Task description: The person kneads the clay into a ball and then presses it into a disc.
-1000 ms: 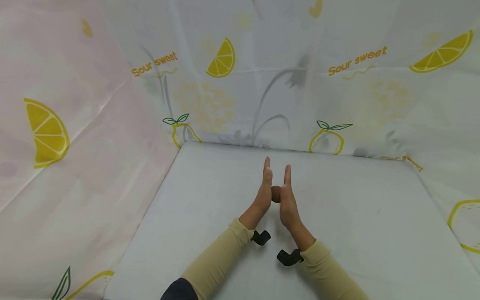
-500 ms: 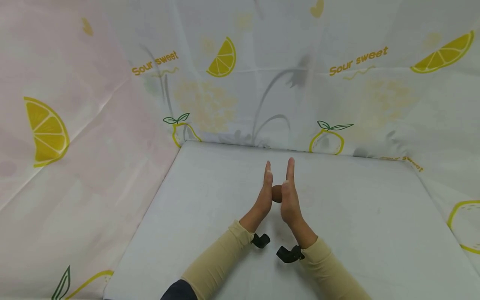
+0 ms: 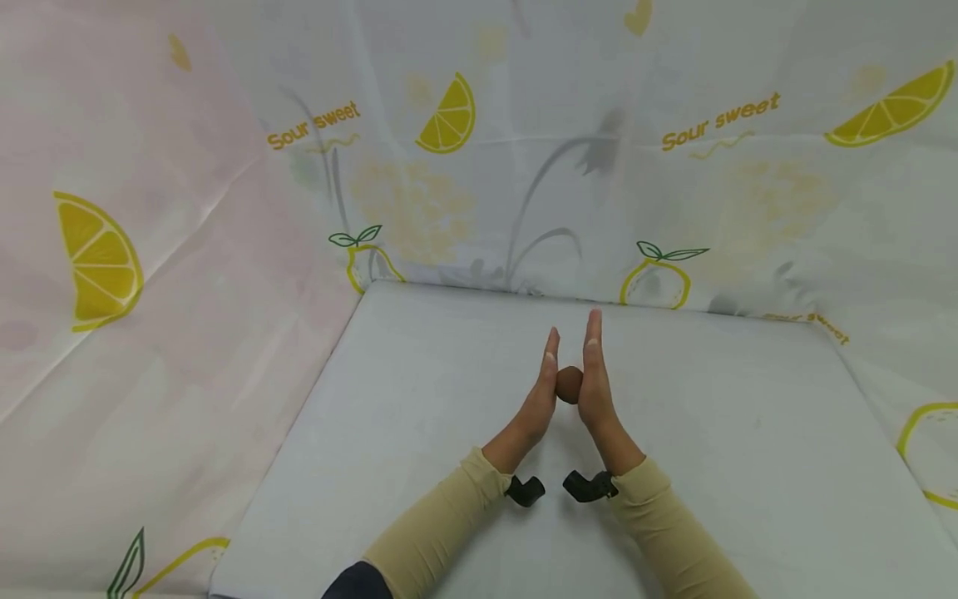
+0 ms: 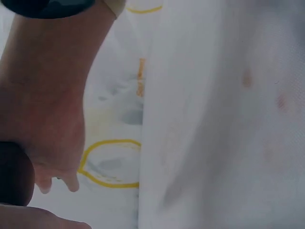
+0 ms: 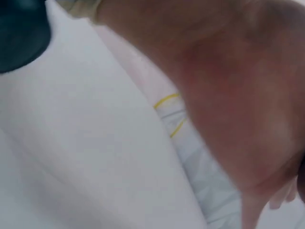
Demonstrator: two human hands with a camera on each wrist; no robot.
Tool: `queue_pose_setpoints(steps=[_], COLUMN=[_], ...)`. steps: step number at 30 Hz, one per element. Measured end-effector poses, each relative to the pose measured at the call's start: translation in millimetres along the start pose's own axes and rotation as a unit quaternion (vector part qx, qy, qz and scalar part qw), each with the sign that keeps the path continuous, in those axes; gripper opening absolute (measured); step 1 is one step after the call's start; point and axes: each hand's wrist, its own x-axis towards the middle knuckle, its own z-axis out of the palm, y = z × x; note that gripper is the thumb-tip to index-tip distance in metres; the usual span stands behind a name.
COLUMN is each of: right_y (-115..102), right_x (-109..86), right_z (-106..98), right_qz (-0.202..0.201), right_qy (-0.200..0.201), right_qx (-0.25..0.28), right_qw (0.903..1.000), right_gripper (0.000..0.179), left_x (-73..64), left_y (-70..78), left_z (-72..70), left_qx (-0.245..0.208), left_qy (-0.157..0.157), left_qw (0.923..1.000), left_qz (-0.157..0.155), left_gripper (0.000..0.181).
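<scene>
A small brown ball point(image 3: 569, 385) sits between two upright palms in the head view, held off the table. On its left is my left hand point(image 3: 540, 401), and on its right my right hand point(image 3: 596, 387). Both hands have straight fingers, and the palms press the ball from either side. In the left wrist view, the dark ball point(image 4: 15, 174) lies between the right hand point(image 4: 45, 114) above and a strip of the left hand point(image 4: 35, 218) below. The right wrist view shows the left hand point(image 5: 243, 105) large, with a sliver of the ball point(image 5: 301, 179) at the edge.
A white table point(image 3: 419, 366) spreads beneath the hands. Lemon-printed cloth point(image 3: 516, 100) hangs at the back and sides. Each wrist carries a black device, one on the left point(image 3: 526, 492) and one on the right point(image 3: 590, 487), near the tan sleeves.
Both hands have shifted slightly right with the ball between them. The right hand has slid forward and the left hand slightly back, and the ball shows more fully now.
</scene>
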Motion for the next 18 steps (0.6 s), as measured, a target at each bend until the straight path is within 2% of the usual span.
queue_pose_setpoints(steps=[3,7,13,18], right_y=[5,12,17,13], right_x=[-3.0,-9.3,-19.6,-25.9], right_z=[1,4,13,21], right_qz=[0.012,0.015,0.011,0.007], right_qy=[-0.006,-0.016,-0.025,-0.031], right_qx=[0.001,-0.014,-0.036,-0.037], right_qw=[0.9999,0.9997,0.999,0.9988], right_gripper=[0.056,0.055,0.055,0.056], left_x=[1.8,4.5,7.0,10.8], left_y=[3.8,8.3,8.8,6.9], left_z=[-2.3,-4.9,-7.8,-10.7], left_qx=[-0.005,-0.003,0.006,0.02], left_qy=[0.007,0.033,0.088,0.118], left_qw=[0.9999,0.9994,0.9961,0.9928], left_qz=[0.007,0.012,-0.005,-0.009], left_gripper=[0.088,0.09,0.085,0.077])
